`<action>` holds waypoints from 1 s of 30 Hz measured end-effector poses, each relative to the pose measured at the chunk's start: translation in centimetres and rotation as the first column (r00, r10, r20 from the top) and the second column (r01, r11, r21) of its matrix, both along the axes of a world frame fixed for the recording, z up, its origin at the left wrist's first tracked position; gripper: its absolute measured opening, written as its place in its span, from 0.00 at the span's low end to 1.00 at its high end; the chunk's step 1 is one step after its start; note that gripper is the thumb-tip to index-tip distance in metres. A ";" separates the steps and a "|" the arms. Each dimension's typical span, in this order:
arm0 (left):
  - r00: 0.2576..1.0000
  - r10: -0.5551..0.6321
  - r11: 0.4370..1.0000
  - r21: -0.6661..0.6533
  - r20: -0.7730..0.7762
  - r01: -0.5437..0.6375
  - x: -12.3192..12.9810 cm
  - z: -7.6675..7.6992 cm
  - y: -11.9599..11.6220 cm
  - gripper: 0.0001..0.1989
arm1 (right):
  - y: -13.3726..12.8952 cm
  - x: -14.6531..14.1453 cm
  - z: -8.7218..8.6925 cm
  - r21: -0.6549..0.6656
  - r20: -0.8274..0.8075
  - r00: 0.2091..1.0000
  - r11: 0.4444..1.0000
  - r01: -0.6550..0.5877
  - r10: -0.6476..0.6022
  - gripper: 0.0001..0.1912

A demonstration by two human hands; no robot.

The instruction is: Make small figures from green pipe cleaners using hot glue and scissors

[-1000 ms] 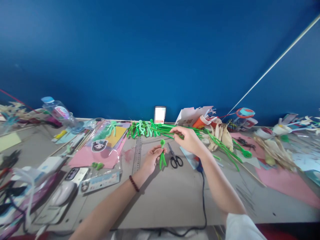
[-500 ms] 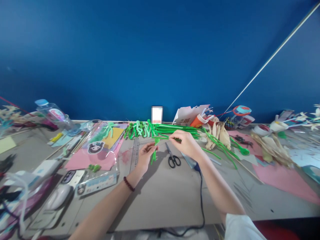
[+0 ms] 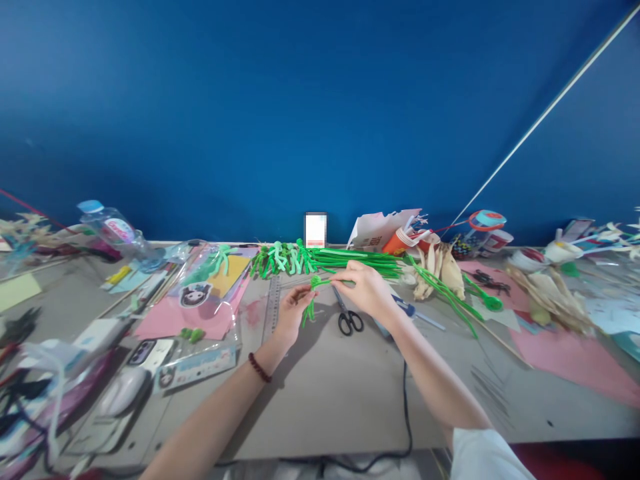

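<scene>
Between the fingers of my left hand (image 3: 294, 308) is a small green pipe cleaner piece (image 3: 315, 283), coiled at the top with short ends hanging below. My right hand (image 3: 364, 287) pinches a green pipe cleaner strand (image 3: 327, 281) that runs across to that coiled piece. Both hands are raised over the middle of the table, close together. Black-handled scissors (image 3: 350, 323) lie just below my right hand. Behind the hands are a bundle of long green pipe cleaners (image 3: 363, 259) and a row of bent, shaped green ones (image 3: 285, 258).
A clear ruler (image 3: 273, 307) lies left of centre, beside pink paper (image 3: 200, 321) and a plastic bag. A phone (image 3: 315, 230) leans on the blue wall. Orange paper cups (image 3: 397, 241) and dried husks (image 3: 440, 270) stand at right. A dark cable (image 3: 407, 407) runs toward the front edge.
My right hand has moved slightly left and down, nearer my left hand. The strand's free end no longer sticks out far to the right. My left hand has barely moved.
</scene>
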State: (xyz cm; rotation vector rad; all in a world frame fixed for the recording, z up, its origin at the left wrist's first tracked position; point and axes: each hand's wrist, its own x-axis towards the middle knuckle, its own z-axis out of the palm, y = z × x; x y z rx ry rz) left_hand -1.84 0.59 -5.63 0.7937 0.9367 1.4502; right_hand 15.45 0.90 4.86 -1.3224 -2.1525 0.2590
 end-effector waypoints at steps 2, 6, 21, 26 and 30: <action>0.995 0.042 0.999 0.025 -0.092 -0.040 -0.1 0.0 -0.1 0.14 | -0.1 -0.1 0.0 0.001 0.006 1.000 1.000 0.009 -0.009 0.06; 0.907 0.205 0.969 0.209 -0.368 -0.134 -0.4 0.1 -0.4 0.13 | -0.2 -0.2 -0.1 -0.003 -0.013 1.000 1.000 0.002 -0.002 0.05; 0.699 0.437 0.866 0.475 -0.566 -0.157 -0.9 -0.6 -0.7 0.13 | -0.3 -1.4 -1.3 -0.003 -0.022 0.998 0.998 -0.064 0.064 0.05; 0.666 0.482 0.836 0.527 -0.569 -0.154 -1.2 -0.5 -0.4 0.08 | -0.2 -0.7 -0.7 -0.037 -0.035 0.992 0.991 -0.127 0.125 0.05; 0.707 0.460 0.850 0.497 -0.537 -0.176 -1.3 -0.2 -0.3 0.06 | -0.1 0.0 0.0 -0.044 -0.023 0.992 0.992 -0.122 0.121 0.05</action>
